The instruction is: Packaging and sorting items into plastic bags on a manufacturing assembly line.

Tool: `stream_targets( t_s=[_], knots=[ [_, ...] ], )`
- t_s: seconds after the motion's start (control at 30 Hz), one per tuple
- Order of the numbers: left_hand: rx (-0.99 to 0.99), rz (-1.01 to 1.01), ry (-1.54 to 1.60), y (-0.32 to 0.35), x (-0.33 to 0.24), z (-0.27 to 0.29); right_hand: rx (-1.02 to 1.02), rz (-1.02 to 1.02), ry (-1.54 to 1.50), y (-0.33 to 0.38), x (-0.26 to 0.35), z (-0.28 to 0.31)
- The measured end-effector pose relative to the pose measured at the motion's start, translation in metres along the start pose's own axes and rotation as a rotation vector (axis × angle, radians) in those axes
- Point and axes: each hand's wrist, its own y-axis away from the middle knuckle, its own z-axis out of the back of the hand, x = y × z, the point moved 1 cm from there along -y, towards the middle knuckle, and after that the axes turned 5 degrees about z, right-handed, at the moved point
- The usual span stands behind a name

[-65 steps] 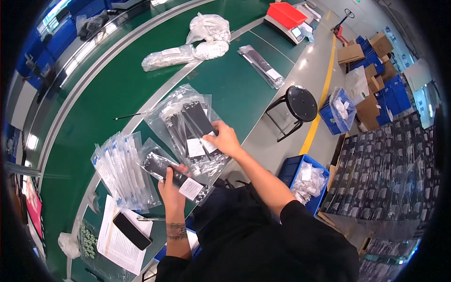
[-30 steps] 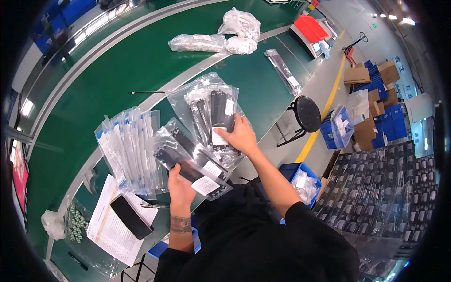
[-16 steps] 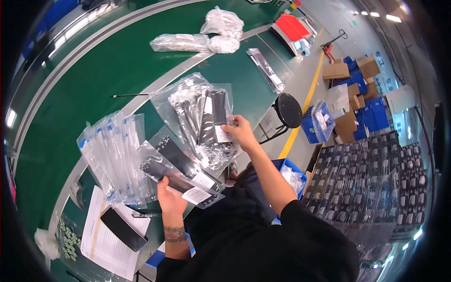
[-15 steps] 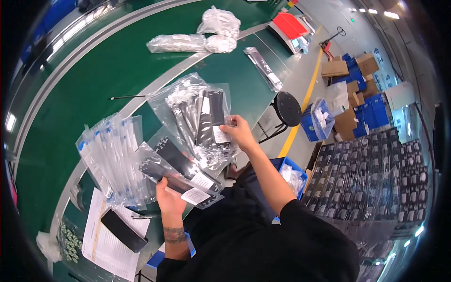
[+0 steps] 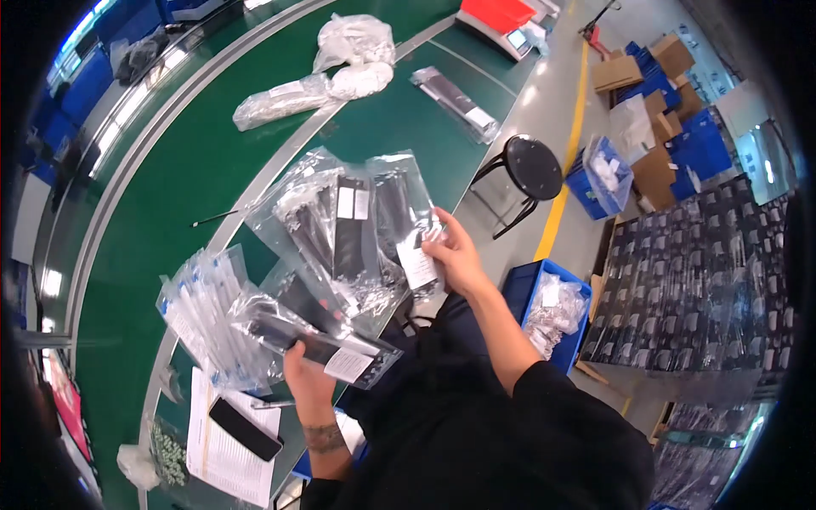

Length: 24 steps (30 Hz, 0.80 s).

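Left hand (image 5: 310, 381) clamps a clear, black-filled plastic packet (image 5: 321, 347); right hand (image 5: 460, 259) pinches a similar packet (image 5: 405, 219)
The left is partly hidden underneath; at one o'clock, a red plastic tray (image 5: 497, 14) is cropped.

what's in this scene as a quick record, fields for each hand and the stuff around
left hand: grips black-filled clear bag, white label
right hand: pinches another labelled bag
between hands: pile of black-filled bags
farther left: clear bags with blue bits
phone: on printed paper
stool: black, beside table
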Motion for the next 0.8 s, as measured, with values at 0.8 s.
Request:
stream_targets(
  t_s=[0.8],
  knots=[
    [-0.275,-0.546,-0.910,0.002,0.018,-0.041,0.179,0.086,-0.083,0.060,0.032,-0.004]
  ],
)
